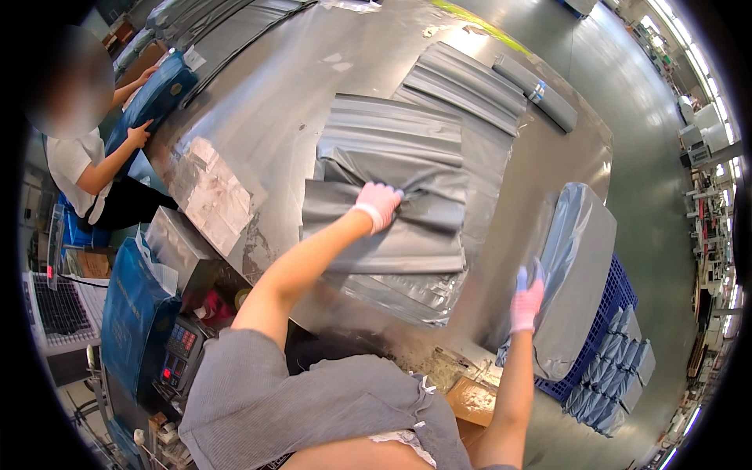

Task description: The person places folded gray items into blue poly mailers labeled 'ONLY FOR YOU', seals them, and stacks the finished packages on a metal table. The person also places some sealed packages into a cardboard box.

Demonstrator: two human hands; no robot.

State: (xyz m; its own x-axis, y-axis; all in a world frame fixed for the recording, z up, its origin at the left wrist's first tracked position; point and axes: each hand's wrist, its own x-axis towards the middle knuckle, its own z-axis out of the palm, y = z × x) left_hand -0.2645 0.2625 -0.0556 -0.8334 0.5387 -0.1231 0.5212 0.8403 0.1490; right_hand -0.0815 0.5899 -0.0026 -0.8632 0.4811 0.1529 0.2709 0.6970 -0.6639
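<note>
My left hand point(379, 207), in a pink-and-white glove with bluish fingertips, is closed on the top grey plastic bag point(345, 213) of a stack on the metal table. The film bunches into creases around its fingers. My right hand point(526, 299), gloved alike, has its fingers stretched out beside a large grey plastic-wrapped bundle point(576, 274) at the table's right edge. Whether it touches the bundle I cannot tell. Flat grey bags point(392, 117) lie layered under and beyond my left hand.
Farther back lie more folded grey bags point(470, 84) and a grey roll point(540, 94). A blue plastic basket point(623, 286) and tied bluish-grey bundles point(607, 376) stand at right. At left, a co-worker point(86, 168) holds a blue package point(160, 90), near a keypad device point(178, 352) and blue bag point(133, 313).
</note>
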